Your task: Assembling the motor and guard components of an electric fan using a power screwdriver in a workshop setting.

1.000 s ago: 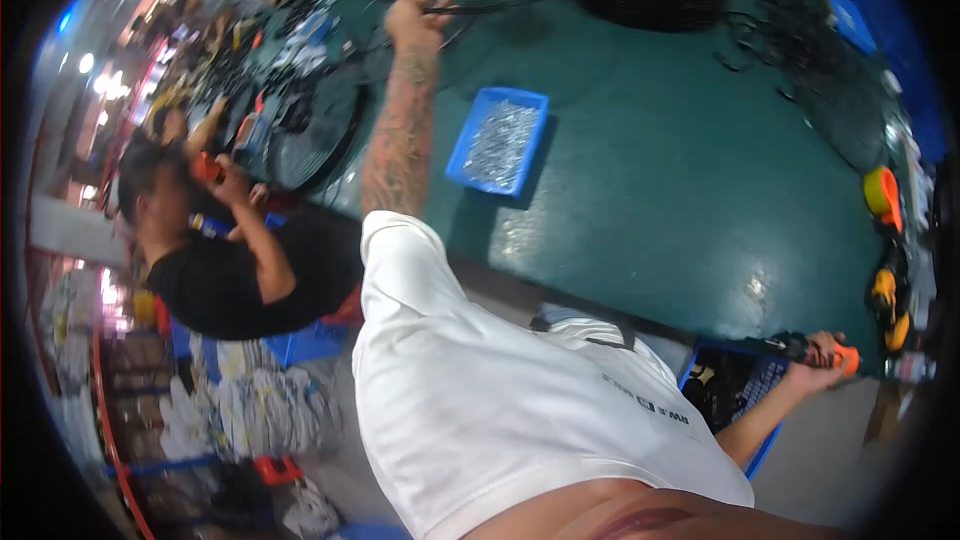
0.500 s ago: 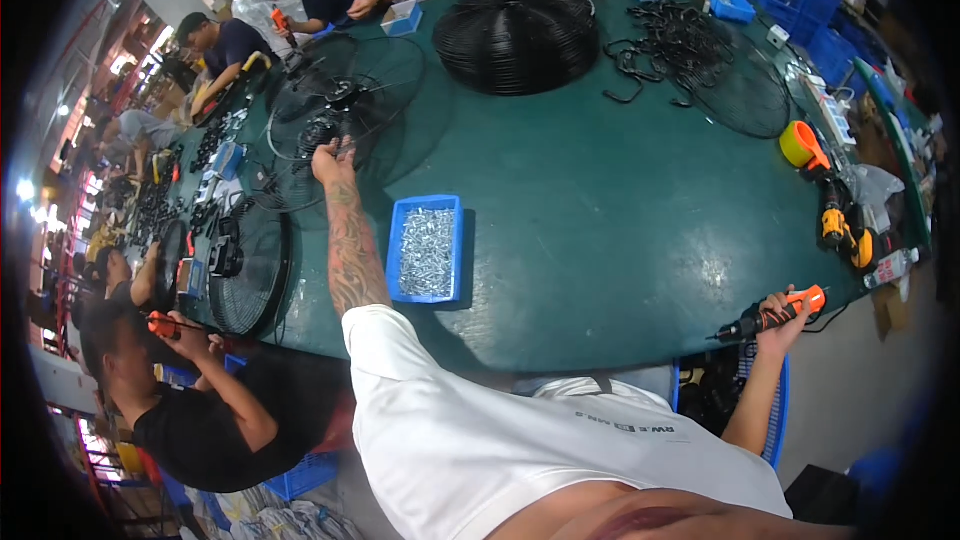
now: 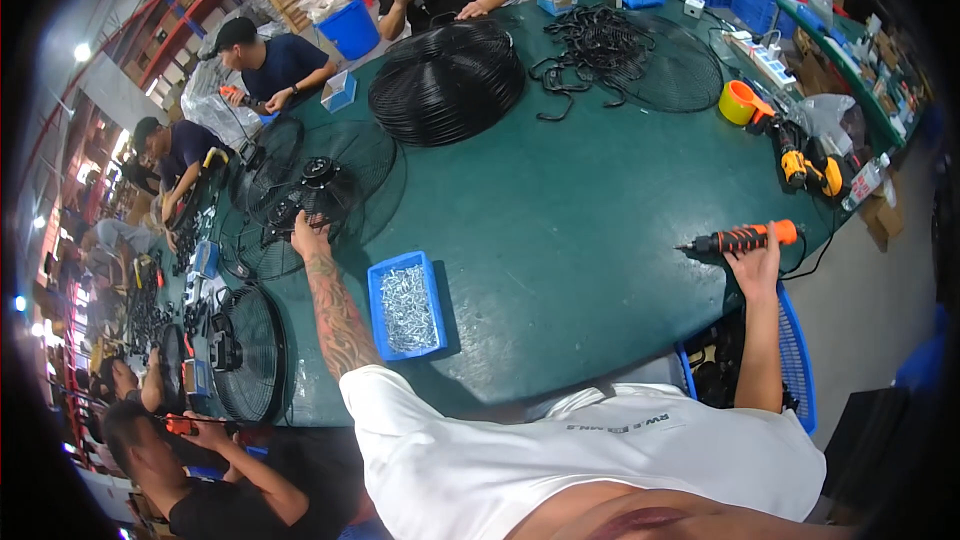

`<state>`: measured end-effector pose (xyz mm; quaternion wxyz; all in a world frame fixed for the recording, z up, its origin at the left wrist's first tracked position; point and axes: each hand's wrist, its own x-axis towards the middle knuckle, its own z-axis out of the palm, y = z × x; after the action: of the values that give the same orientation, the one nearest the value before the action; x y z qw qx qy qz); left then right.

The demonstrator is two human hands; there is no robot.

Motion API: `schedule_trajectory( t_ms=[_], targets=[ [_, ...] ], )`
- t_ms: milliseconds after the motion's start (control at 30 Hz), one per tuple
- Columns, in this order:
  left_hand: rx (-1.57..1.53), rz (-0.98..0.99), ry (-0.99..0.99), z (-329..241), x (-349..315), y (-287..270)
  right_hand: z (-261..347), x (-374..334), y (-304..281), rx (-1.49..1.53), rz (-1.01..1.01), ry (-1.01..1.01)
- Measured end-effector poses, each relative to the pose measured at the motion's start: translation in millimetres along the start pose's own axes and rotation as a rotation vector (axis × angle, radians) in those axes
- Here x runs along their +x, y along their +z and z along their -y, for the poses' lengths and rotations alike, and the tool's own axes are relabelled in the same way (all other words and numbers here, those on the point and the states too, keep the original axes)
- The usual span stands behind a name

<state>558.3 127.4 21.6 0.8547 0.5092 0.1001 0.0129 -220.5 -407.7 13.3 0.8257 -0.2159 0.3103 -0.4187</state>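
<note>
My left hand (image 3: pixel 311 232) reaches out to the near side of a black fan assembly (image 3: pixel 319 173), its fingers closed at a dark part beside the wire guard; the exact grip is partly hidden. A round hub sits in the middle of the wire guard (image 3: pixel 375 152). In my right hand (image 3: pixel 756 262) is an orange and black electric screwdriver (image 3: pixel 745 238), held level above the table, its bit pointing left. Between my arms stands a blue tray (image 3: pixel 442 332) filled with small silver screws (image 3: pixel 408 308).
On the green table (image 3: pixel 560 270) are a stack of black wire guards (image 3: pixel 445 80), a heap of black hooked rods (image 3: pixel 597 48), yellow tape (image 3: pixel 738 102) and a yellow drill (image 3: pixel 793 168). Another fan (image 3: pixel 250 355) stands at left. Several co-workers sit around. A blue basket (image 3: pixel 795 360) is below the right edge.
My right hand has raised the electric screwdriver from the table's near edge to over the tabletop. My left hand has shifted on the fan, whose hub now faces up. The view has turned.
</note>
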Motion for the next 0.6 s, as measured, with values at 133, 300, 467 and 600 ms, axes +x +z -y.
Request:
schedule_trajectory(
  t_ms=[133, 300, 467, 600],
  targets=[
    [0.104, 0.054, 0.035, -14, -22, 3, -11, 24, 11, -0.012, 0.028, 0.061],
    [0.506, -0.135, 0.303, -43, -76, 6, -28, 61, 23, 0.113, 0.077, 0.047],
    [0.632, 0.085, 0.656, -51, -169, 39, -33, 73, 49, -0.218, 0.194, 0.148],
    [0.823, 0.61, 0.53, -47, -276, 85, -32, 54, 70, -0.529, 0.33, 0.232]
  ],
)
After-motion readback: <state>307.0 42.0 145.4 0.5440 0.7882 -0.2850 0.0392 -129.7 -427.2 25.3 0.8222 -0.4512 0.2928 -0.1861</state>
